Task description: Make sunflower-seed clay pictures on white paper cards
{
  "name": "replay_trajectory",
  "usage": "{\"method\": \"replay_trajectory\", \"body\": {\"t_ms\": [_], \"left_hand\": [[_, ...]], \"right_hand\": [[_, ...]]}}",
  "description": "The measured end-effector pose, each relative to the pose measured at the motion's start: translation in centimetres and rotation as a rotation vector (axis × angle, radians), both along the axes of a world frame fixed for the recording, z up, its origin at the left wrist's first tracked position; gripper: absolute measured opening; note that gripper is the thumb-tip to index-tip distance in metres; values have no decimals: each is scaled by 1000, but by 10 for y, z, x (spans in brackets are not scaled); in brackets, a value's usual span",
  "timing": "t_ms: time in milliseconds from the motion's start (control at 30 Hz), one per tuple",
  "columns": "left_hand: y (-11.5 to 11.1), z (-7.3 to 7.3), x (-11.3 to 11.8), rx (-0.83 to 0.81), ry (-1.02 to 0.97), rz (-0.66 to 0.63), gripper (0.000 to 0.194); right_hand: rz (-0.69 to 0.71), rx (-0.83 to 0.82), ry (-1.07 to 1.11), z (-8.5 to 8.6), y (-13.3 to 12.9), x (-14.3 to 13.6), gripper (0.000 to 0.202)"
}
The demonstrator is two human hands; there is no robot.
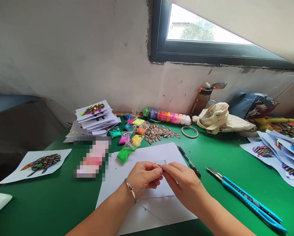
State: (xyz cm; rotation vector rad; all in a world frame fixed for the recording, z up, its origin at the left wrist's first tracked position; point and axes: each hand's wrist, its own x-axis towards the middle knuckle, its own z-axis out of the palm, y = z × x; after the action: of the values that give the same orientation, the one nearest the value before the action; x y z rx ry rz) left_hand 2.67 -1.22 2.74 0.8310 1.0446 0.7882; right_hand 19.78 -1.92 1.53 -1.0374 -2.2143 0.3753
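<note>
My left hand (145, 177), with a silver bracelet at the wrist, is closed in a pinch above white paper (171, 214). Touching its fingertips is my right hand (183, 182), also pinched. Between them shows a small dark item, too hidden to name. A black pen (188, 160) lies across the paper's right edge. Bags of coloured clay, one of them bright green (124, 154), sit by the paper's top left. Behind the paper is a pile of striped sunflower seeds (156, 132).
A blue utility knife (250, 200) lies at right, near seed-decorated sheets (265, 151). At left are a seed picture (42, 164) and stacked papers (95, 121). Along the wall stand a tape roll (190, 131), a bottle (201, 100) and a cloth bag (215, 119).
</note>
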Motion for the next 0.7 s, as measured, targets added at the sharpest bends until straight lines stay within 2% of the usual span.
{"method": "replay_trajectory", "body": {"t_ms": [233,333,433,567,700], "left_hand": [[1,3,2,-26,17,69,35],[1,3,2,9,32,65,37],[1,1,1,77,67,31,36],[2,1,-1,115,102,14,40],[3,2,-2,116,125,42,46]], "right_hand": [[-114,-39,114,0,-1,0,18],[-61,-75,161,0,1,1,25],[-29,-101,162,1,2,0,22],[-115,-172,185,0,2,0,14],[-180,-243,228,0,2,1,23]]}}
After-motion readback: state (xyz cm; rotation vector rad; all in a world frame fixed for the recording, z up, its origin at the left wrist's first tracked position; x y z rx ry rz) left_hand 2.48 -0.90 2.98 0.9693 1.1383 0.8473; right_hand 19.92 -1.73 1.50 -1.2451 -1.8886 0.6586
